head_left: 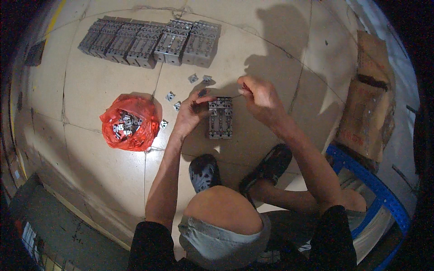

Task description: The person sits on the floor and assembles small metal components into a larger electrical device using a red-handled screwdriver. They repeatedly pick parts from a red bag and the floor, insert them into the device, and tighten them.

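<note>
Resting on the pale tiled floor [266, 58] near the middle of the view, a grey slotted metal block [220, 122] lay lengthwise from twelve to six o'clock. Between its nine and ten o'clock, the left hand [192, 112] reached in, knuckles bent and fingers curled at the block's upper-left part; they hid that corner, and whether they gripped a small piece or only steadied the block could not be told. At two o'clock the right hand [262, 97] was bunched beside the block, fingers clenched round a slim tool [236, 95], its handle mostly buried in the fist and its tip too fine to make out. The forearms rose from seven and four o'clock, vanishing into dark sleeves [151, 244]. Small metal clips [170, 96] lay scattered from nine to eleven. Farther out at nine, an open red plastic bag [113, 135] held more metal pieces, the lower ones concealed. Between ten and eleven stood a row of similar blocks [196, 45], blurred together at its far end. Torn cardboard [364, 113] lay at three; at four, a blue perforated frame [377, 183] was partly lost in the dark rim.
</note>
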A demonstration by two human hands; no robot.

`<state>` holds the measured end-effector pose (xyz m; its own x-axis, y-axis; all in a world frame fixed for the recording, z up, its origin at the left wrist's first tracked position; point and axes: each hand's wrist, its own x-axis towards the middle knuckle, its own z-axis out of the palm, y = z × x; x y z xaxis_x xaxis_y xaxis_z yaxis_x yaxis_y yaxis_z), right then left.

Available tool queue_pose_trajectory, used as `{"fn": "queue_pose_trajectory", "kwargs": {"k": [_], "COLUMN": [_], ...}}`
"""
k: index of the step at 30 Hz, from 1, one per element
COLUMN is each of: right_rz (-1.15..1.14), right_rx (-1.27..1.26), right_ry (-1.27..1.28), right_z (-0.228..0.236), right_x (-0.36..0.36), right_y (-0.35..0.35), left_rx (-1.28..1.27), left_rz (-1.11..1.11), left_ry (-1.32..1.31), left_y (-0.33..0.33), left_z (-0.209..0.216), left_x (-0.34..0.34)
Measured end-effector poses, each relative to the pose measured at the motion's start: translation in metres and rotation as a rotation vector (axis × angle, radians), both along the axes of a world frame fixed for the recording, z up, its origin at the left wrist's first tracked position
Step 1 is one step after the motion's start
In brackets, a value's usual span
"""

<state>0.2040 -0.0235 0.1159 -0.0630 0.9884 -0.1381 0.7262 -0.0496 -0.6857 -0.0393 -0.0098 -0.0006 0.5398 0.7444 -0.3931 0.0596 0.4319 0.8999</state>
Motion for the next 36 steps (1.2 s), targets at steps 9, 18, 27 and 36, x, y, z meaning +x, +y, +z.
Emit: {"fn": "queue_pose_trajectory", "kwargs": {"k": [9,18,27,36], "right_rz": [0.125,0.155,0.439,0.049], "right_rx": [0.076,0.222,0.236,-0.282], "right_ry": [-0.076,-0.139,-0.435,0.255], "right_z": [0.009,0.011,0.021,0.003], "right_x": [-0.005,-0.016,-0.025,-0.025], "right_y": [-0.001,-0.006,-0.007,0.001], "left_rx": [0.04,0.002,0.073,0.112], "left_rz": [0.025,0.053,0.048,0.031], "left_ry": [0.028,-0.019,0.016,0.064], "left_y": [-0.004,-0.006,-0.008,-0.009], "left_z": [-0.008,-0.009,-0.011,-0.017], "left_x": [0.001,0.003,0.005,0.006]}}
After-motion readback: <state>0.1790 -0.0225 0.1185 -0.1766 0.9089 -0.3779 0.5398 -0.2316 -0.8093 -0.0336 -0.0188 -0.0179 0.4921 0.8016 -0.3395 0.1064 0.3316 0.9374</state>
